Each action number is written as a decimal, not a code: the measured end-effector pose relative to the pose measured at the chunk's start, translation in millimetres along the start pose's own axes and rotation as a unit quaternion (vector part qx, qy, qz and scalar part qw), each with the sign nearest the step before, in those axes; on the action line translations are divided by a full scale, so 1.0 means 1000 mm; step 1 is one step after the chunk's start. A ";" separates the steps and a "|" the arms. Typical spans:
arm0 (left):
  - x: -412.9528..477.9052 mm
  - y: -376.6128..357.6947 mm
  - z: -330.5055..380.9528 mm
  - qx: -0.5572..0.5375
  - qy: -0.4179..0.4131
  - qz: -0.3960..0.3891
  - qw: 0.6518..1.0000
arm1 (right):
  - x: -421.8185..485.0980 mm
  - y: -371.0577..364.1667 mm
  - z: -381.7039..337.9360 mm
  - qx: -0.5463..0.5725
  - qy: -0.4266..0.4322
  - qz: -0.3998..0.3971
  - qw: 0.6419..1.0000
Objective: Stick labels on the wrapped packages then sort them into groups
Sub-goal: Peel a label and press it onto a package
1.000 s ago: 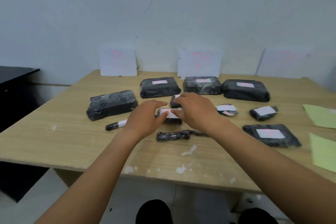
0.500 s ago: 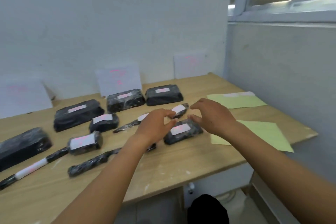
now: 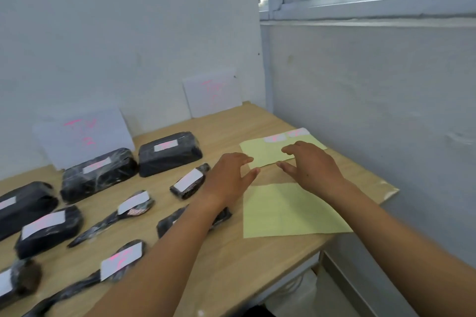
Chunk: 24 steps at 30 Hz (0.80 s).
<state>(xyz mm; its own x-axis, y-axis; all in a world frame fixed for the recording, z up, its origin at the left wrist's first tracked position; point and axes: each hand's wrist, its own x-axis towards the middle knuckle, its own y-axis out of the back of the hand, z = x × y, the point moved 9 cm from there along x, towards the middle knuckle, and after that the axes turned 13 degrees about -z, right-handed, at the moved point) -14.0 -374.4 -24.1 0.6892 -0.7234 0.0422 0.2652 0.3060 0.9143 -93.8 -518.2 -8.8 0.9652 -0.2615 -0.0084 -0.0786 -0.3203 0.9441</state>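
Several black wrapped packages with white labels lie across the wooden table [image 3: 231, 260], among them a small one [image 3: 189, 181] and a large block [image 3: 170, 153]. Another package [image 3: 167, 222] lies partly hidden under my left forearm. A far yellow label sheet [image 3: 268, 153] carries a few white labels [image 3: 286, 136] at its back edge. A near yellow sheet [image 3: 288, 211] lies by the table's right edge. My left hand [image 3: 229, 177] and my right hand [image 3: 309, 165] hover with spread fingers over the far sheet's front edge, holding nothing.
White cards with pink writing lean against the back wall, one [image 3: 212, 92] at the corner, one [image 3: 82, 134] behind the large packages. The side wall [image 3: 373, 110] stands close on the right under a window. The table's right edge [image 3: 386, 193] is just beyond my right hand.
My view has swung right. Both hands left the small package they held a second ago and moved right to the far yellow label sheet.
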 end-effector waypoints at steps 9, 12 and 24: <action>0.084 -0.033 -0.009 -0.002 0.022 -0.030 0.999 | 0.072 -0.010 0.040 0.058 -0.026 0.009 0.998; 0.104 -0.039 -0.012 0.001 0.009 -0.042 0.999 | 0.097 -0.023 0.038 0.052 -0.009 0.005 0.999; 0.135 -0.039 -0.040 -0.145 0.042 0.045 0.987 | 0.152 -0.035 0.030 0.025 -0.012 0.018 0.999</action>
<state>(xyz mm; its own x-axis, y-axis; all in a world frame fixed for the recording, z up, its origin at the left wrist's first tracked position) 95.1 -459.1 -70.0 0.7693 -0.6347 0.0732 0.3743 0.5405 0.7535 48.3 -574.3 -53.3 0.9551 -0.2958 0.0167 -0.1261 -0.3546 0.9265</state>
